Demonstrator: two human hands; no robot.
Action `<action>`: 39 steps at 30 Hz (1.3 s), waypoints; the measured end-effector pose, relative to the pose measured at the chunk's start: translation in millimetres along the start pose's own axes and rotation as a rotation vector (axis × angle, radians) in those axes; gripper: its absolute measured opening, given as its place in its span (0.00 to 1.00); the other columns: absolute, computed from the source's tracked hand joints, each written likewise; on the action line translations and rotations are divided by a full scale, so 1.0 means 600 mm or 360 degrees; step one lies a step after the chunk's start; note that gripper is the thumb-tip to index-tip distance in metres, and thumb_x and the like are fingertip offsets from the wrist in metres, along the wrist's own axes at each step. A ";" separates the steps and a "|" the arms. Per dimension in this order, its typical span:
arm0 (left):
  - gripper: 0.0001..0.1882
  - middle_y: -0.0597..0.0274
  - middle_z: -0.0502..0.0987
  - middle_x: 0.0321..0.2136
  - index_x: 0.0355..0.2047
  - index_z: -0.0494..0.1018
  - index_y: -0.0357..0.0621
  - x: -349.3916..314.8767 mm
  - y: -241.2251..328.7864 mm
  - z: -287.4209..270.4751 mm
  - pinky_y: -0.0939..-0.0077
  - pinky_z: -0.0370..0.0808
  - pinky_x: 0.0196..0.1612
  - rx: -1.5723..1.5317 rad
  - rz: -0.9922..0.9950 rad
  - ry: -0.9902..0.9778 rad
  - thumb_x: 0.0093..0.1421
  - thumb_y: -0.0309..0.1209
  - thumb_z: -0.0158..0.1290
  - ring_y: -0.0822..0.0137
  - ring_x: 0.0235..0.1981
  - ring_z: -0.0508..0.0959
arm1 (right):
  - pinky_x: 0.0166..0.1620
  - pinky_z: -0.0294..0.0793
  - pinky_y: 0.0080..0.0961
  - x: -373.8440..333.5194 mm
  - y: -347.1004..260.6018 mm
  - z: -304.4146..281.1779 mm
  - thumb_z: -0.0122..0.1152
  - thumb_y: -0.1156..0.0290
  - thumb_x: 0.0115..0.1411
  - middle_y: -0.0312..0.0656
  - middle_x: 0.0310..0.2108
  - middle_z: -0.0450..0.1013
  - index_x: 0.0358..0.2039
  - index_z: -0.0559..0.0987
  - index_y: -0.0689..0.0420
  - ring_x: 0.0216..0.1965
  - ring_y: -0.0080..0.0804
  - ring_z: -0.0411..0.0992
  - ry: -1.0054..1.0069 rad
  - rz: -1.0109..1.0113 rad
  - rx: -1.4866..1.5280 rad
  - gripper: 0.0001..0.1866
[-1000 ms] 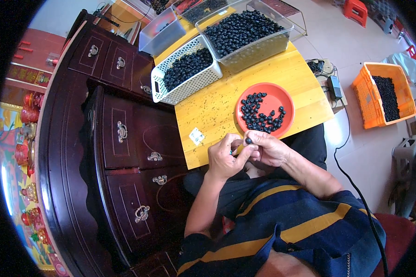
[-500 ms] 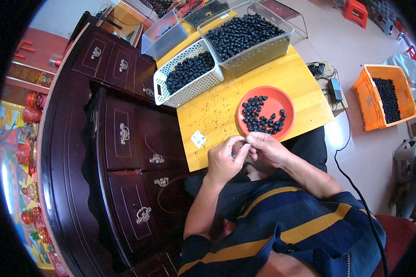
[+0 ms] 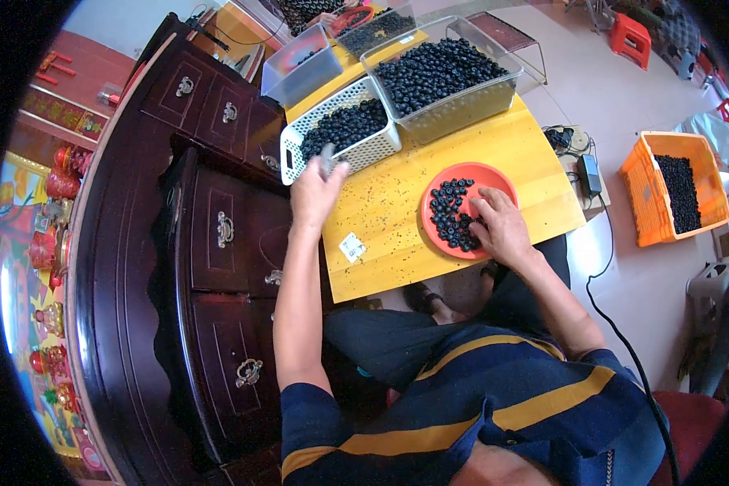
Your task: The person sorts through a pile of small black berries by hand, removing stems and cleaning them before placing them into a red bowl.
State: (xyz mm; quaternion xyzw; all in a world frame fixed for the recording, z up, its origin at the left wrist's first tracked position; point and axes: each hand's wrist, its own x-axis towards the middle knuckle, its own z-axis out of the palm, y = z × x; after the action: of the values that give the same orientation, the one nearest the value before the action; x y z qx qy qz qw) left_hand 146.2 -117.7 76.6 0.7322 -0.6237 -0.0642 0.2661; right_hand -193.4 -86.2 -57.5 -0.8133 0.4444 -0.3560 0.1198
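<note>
My left hand is raised at the near left corner of a white perforated basket, which holds many small black round parts. A grey smear shows at its fingertips. Motion blur hides whether the fingers grip anything. My right hand reaches into a round red plate, thumb and fingers apart over small black ring-like parts with holes. I see nothing held in it.
A large clear bin heaped with black parts stands behind the plate on the yellow table. A dark wooden cabinet borders the left. On the floor at right are an orange crate and a black cable. Another person's hand shows at the far end.
My hands were together near the table's front edge and have separated. The left moved forward and left to the white basket; the right moved forward into the red plate.
</note>
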 end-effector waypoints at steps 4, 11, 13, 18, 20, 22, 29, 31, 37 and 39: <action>0.26 0.51 0.81 0.29 0.48 0.76 0.38 -0.017 0.027 0.028 0.65 0.77 0.36 -0.0169 -0.0031 -0.0035 0.58 0.47 0.62 0.58 0.29 0.82 | 0.55 0.72 0.40 -0.007 0.015 0.008 0.67 0.68 0.53 0.48 0.46 0.73 0.46 0.78 0.57 0.52 0.49 0.71 -0.0087 -0.0016 -0.0157 0.19; 0.34 0.56 0.78 0.25 0.58 0.69 0.39 -0.180 0.050 0.180 0.64 0.76 0.35 -0.0429 -0.0139 -0.0434 0.55 0.42 0.65 0.59 0.27 0.79 | 0.49 0.73 0.39 -0.004 0.014 0.016 0.67 0.66 0.53 0.44 0.38 0.73 0.37 0.81 0.57 0.44 0.45 0.72 -0.0206 -0.0012 -0.0111 0.12; 0.37 0.56 0.77 0.25 0.60 0.66 0.37 -0.203 0.067 0.198 0.63 0.76 0.35 -0.0451 -0.0309 -0.0507 0.55 0.41 0.65 0.58 0.27 0.79 | 0.48 0.74 0.38 -0.005 0.010 0.016 0.67 0.65 0.54 0.44 0.37 0.73 0.36 0.81 0.57 0.43 0.45 0.72 -0.0185 0.0005 -0.0129 0.12; 0.49 0.49 0.80 0.32 0.65 0.56 0.30 -0.236 0.069 0.245 0.62 0.78 0.39 -0.0693 -0.0331 -0.0390 0.52 0.45 0.67 0.55 0.31 0.81 | 0.49 0.73 0.39 -0.004 -0.004 0.003 0.65 0.63 0.56 0.45 0.38 0.73 0.39 0.80 0.57 0.44 0.46 0.72 -0.0232 -0.0014 -0.0121 0.13; 0.58 0.36 0.77 0.48 0.67 0.50 0.29 -0.243 0.074 0.256 0.59 0.77 0.47 -0.0994 -0.0289 -0.0345 0.48 0.51 0.69 0.49 0.41 0.82 | 0.49 0.73 0.39 -0.005 -0.005 0.002 0.64 0.63 0.57 0.46 0.39 0.73 0.40 0.80 0.58 0.44 0.46 0.72 -0.0228 -0.0025 -0.0098 0.14; 0.59 0.33 0.74 0.51 0.67 0.49 0.29 -0.245 0.083 0.254 0.56 0.77 0.49 -0.0694 -0.0155 -0.0324 0.47 0.51 0.70 0.46 0.44 0.81 | 0.50 0.73 0.39 -0.007 0.000 0.006 0.62 0.63 0.59 0.46 0.41 0.73 0.43 0.79 0.58 0.45 0.46 0.72 -0.0188 -0.0091 -0.0092 0.15; 0.58 0.30 0.75 0.48 0.68 0.46 0.33 -0.229 0.113 0.251 0.50 0.76 0.49 -0.0160 -0.0170 -0.0292 0.49 0.48 0.68 0.38 0.47 0.79 | 0.51 0.73 0.39 -0.004 -0.002 0.003 0.61 0.63 0.59 0.46 0.40 0.73 0.42 0.79 0.58 0.45 0.46 0.72 -0.0283 -0.0085 -0.0120 0.14; 0.57 0.31 0.77 0.46 0.68 0.46 0.33 -0.227 0.113 0.253 0.49 0.76 0.48 -0.0174 -0.0231 -0.0338 0.50 0.47 0.68 0.38 0.45 0.80 | 0.51 0.73 0.39 -0.005 0.000 0.002 0.62 0.63 0.59 0.46 0.39 0.73 0.41 0.79 0.57 0.44 0.45 0.72 -0.0298 -0.0075 -0.0128 0.13; 0.52 0.32 0.79 0.41 0.67 0.49 0.32 -0.228 0.099 0.259 0.48 0.76 0.46 -0.0237 -0.0134 -0.0206 0.52 0.44 0.66 0.37 0.42 0.80 | 0.45 0.76 0.40 0.004 -0.007 0.010 0.62 0.62 0.59 0.47 0.37 0.73 0.38 0.77 0.56 0.41 0.47 0.74 -0.0379 0.0059 -0.0182 0.12; 0.51 0.32 0.79 0.42 0.67 0.50 0.32 -0.226 0.102 0.255 0.47 0.76 0.45 -0.0193 -0.0196 -0.0300 0.53 0.44 0.65 0.37 0.42 0.80 | 0.44 0.76 0.42 0.007 -0.006 0.016 0.62 0.61 0.60 0.48 0.35 0.74 0.37 0.76 0.57 0.40 0.48 0.75 -0.0415 0.0128 -0.0198 0.13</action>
State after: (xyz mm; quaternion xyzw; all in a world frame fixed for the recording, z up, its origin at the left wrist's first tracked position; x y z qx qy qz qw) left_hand -1.8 -41.7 -57.1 0.7423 -0.5948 -0.1866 0.2457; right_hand -183.0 -88.8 -61.0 -0.8399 0.4786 -0.2141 0.1400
